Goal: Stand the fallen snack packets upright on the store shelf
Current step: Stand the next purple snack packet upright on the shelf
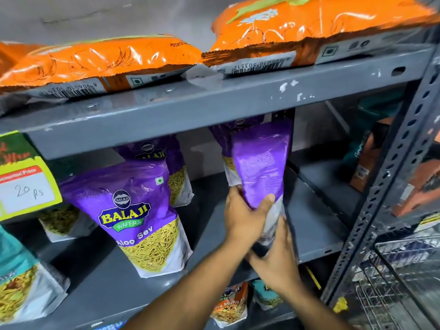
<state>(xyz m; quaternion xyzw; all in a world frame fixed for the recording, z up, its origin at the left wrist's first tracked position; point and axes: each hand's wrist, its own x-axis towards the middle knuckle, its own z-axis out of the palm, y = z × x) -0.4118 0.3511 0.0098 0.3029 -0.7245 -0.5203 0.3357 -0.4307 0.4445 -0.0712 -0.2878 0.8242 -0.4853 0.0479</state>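
1. Over at 9 o'clock, the front purple packet [140,215] is already standing, but it leans a bit to the left. My guess is that a bump from the forearm crossing right below it would tip it over.
2. Middle of the view: the left hand [245,215] is wrapped round the lower part of the held purple packet [262,163], thumb pressed on its face. Packet's near upright, back side facing out, top almost touching the grey shelf [214,103] above.
3. At 5 o'clock from that, the right hand [276,256] cups the packet's bottom end, so both hands are closed on the one bag. If it gets let go before the base sits flat, I'd bet it flops onto the packet behind [226,136].
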